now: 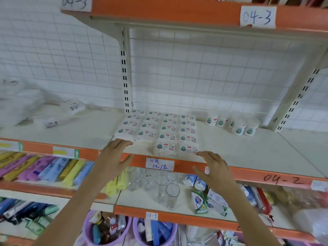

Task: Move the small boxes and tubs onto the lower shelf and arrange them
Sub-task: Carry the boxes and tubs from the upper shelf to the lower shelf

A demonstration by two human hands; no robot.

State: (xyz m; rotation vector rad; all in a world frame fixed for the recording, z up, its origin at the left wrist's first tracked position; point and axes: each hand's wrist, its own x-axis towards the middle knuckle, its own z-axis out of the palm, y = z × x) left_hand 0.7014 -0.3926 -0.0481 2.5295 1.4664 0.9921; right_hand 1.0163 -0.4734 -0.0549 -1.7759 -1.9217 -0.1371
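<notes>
On the shelving: cream metal shelves with orange front strips stand against a white wire-grid back panel.
Upper shelf edge (177,11): a white paper tag reads "04-3" in blue handwriting; a second tag at the top left is cut off by the frame and seems to read the same.
Middle shelf (248,148): its orange strip carries "04-2" in dark marker toward the right, and a white price slip (159,164) with handwritten Chinese characters, roughly "3元/盒".
Small boxes (159,132): white packs laid flat in a tight grid on the middle shelf, four columns wide, each with a round teal logo and a small red mark; the print is too small to read.
Tubs (232,123): a cluster of small white tubs with the same teal logo stands at the right rear of that shelf, well apart from the boxes; their tops blur together.
Loose packs (71,108): clear-wrapped items at the left rear, smeared by motion blur.
Lower shelf (150,215): a tag reads "04-5"; above it stand clear drinking glasses (168,190) and soap packets whose brand cannot be read.
Left hand (115,153): fingers spread and straight, tips at the front left corner of the box grid, holding nothing.
Right hand (213,167): fingers spread, tips just beside the front right box, holding nothing.
Purple buckets (106,231): partly cut off at the bottom.
</notes>
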